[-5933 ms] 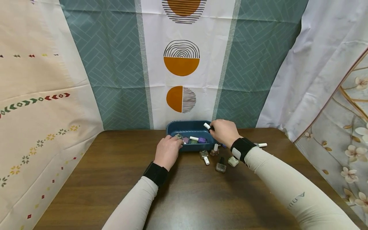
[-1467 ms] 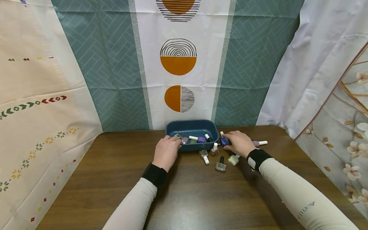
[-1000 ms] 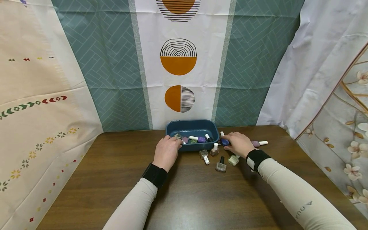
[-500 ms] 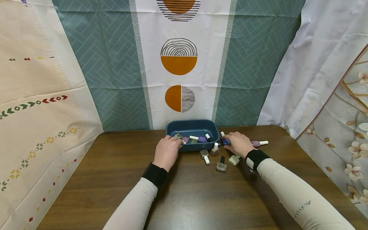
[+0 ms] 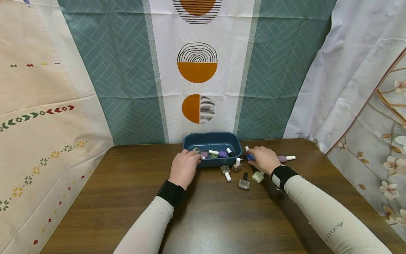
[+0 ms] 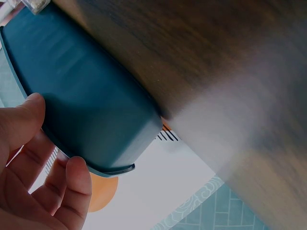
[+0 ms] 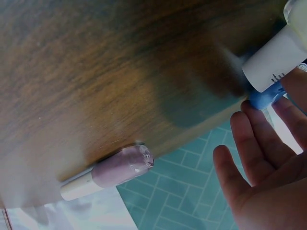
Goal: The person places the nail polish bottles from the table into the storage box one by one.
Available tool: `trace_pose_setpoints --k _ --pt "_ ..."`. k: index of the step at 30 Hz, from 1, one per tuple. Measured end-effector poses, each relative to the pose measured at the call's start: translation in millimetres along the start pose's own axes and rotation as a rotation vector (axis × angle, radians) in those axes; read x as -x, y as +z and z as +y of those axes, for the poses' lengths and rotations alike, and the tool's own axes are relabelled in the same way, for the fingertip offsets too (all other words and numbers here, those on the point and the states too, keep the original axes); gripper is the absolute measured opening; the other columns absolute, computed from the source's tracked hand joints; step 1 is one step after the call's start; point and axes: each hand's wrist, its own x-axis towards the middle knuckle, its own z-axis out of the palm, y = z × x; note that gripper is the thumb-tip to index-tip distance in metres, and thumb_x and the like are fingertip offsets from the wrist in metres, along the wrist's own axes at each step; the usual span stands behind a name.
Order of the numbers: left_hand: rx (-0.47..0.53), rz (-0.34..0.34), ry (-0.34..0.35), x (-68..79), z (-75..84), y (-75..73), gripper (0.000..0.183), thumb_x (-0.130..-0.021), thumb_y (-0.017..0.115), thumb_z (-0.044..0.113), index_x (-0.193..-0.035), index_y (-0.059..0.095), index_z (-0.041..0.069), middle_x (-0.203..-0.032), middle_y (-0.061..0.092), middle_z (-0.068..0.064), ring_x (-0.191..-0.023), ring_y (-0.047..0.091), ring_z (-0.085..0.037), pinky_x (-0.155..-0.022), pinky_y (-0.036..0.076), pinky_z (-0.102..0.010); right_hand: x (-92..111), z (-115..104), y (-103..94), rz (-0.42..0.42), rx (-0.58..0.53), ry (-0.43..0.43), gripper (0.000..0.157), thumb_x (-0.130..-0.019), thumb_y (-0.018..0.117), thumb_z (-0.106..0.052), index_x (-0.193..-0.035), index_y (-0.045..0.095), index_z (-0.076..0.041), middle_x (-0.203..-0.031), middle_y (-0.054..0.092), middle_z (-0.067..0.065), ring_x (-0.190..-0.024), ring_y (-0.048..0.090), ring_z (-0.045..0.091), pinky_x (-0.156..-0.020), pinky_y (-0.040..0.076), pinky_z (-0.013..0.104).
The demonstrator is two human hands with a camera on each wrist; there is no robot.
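My left hand (image 5: 184, 165) grips the near left rim of a dark blue plastic tray (image 5: 206, 163), thumb outside and fingers over the edge. In the left wrist view the tray's outer wall (image 6: 86, 91) fills the upper left. Just right of the tray, my right hand (image 5: 264, 159) pinches a blue nail polish bottle (image 5: 250, 157) with a white cap, low at the table. Its blue glass (image 7: 264, 97) shows between thumb and fingertips in the right wrist view. Inside the tray lie several bottles, including a purple one (image 5: 222, 154) and a black one (image 5: 232, 154).
Several nail polish bottles stand or lie before the tray: a glittery one with a black cap (image 5: 244, 183), a pale green one (image 5: 258, 177), a clear glittery one (image 5: 225, 170) and a brownish one (image 5: 237, 166). A mauve bottle (image 7: 122, 166) lies right of my right hand.
Earlier my right hand held a black bottle over the tray; that bottle now lies inside. The right hand has moved right to the blue bottle, which has shifted slightly. The left hand stays.
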Motion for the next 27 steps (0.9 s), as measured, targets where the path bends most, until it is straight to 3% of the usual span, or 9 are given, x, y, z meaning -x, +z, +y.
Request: trace_pose_setpoints --k 13,27 --pt "0.000 0.006 0.009 0.4 -0.8 0.6 0.009 -0.099 0.085 0.018 -0.107 0.088 0.016 -0.099 0.082 -0.001 -0.088 0.068 -0.025 -0.076 0.056 -0.038 1.8 -0.7 -2.4 -0.017 0.016 0.018 0.038 -0.097 0.088 -0.024 -0.131 0.079 -0.009 -0.114 0.075 0.016 -0.109 0.070 0.041 -0.094 0.058 0.059" --pt "-0.004 -0.004 -0.002 0.5 0.4 -1.1 0.010 -0.099 0.086 0.019 -0.108 0.088 0.016 -0.100 0.082 -0.001 -0.089 0.068 -0.025 -0.077 0.056 -0.038 6.0 -2.0 -6.2 0.023 0.009 0.013 0.042 -0.095 0.090 -0.024 -0.132 0.078 -0.007 -0.116 0.075 0.016 -0.110 0.070 0.040 -0.097 0.056 0.058"
